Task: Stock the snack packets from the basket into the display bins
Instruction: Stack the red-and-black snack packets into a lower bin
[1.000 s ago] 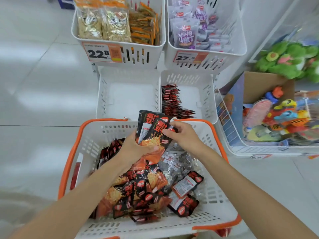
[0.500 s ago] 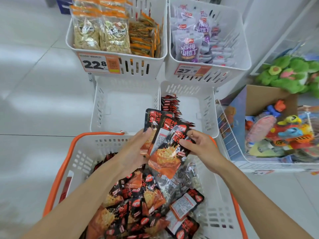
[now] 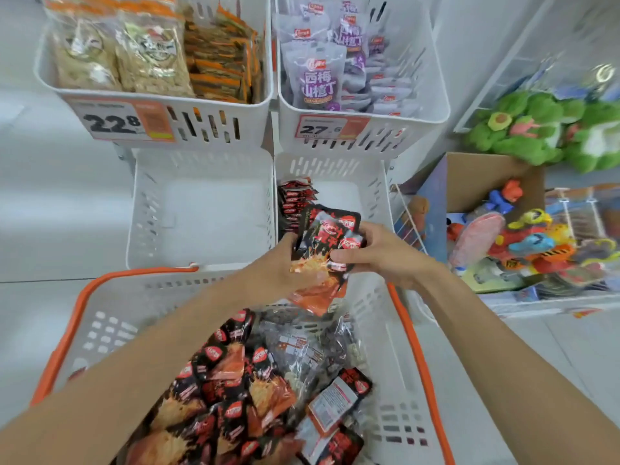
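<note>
A: Hands?

B: Left hand (image 3: 275, 266) and right hand (image 3: 382, 253) both grip one stack (image 3: 330, 236) of black-and-orange packets. Left fingers curl round its left edge. Right thumb and fingers pinch its right edge.

A: Stack position?

B: In the air, over the far rim of the basket (image 3: 134, 297) and the near edge of the lower right bin (image 3: 328, 167). It is tilted, top end toward the bin. Can't tell if it touches either.

A: What's in that bin?

B: A row (image 3: 295, 199) of the same packets, on edge along the left wall. The stack's top-left corner is just beside the row. The lower left bin (image 3: 208, 213) sits next to it, walls touching.

A: Basket?

B: White, orange rim, nearest the person. It holds a loose pile (image 3: 241, 397) of the same black-and-orange packets, plus some dark clear-fronted ones. Both forearms cross above the pile.

A: Upper tier?

B: Upper left bin (image 3: 208, 125) has pale nut bags and orange packs, with tag 22.8 (image 3: 120, 122). Upper right bin (image 3: 385, 135) has purple-white pouches, with tag 27.6 (image 3: 328, 127).

A: Right side?

B: A box (image 3: 486, 172) of coloured toys, well apart from the hands. Green plush (image 3: 523, 129) is behind it.
</note>
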Demonstrator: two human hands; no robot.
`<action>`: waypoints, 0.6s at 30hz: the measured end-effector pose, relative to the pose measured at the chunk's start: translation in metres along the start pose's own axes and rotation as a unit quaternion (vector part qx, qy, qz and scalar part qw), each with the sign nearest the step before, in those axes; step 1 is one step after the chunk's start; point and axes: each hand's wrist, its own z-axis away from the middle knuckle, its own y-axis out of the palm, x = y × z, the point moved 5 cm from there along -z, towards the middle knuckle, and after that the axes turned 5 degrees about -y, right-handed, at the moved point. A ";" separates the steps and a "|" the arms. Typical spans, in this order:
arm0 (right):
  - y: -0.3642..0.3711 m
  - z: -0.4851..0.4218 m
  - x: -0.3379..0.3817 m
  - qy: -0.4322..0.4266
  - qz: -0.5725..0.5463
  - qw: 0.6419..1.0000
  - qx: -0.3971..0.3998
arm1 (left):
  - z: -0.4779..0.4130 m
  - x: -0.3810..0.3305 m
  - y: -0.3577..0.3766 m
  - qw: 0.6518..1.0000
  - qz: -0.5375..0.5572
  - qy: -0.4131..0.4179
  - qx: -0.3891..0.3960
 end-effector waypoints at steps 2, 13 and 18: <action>-0.032 -0.013 0.002 -0.038 0.022 0.996 -0.074 | -0.035 -0.009 -0.007 0.999 0.037 0.014 -0.002; -0.124 -0.119 -0.060 -0.218 0.302 0.899 -0.232 | -0.152 0.072 -0.048 0.951 -0.110 -0.049 -0.285; -0.092 -0.158 -0.137 -0.077 0.205 0.976 0.001 | -0.152 0.078 -0.037 0.952 -0.080 -0.014 -0.296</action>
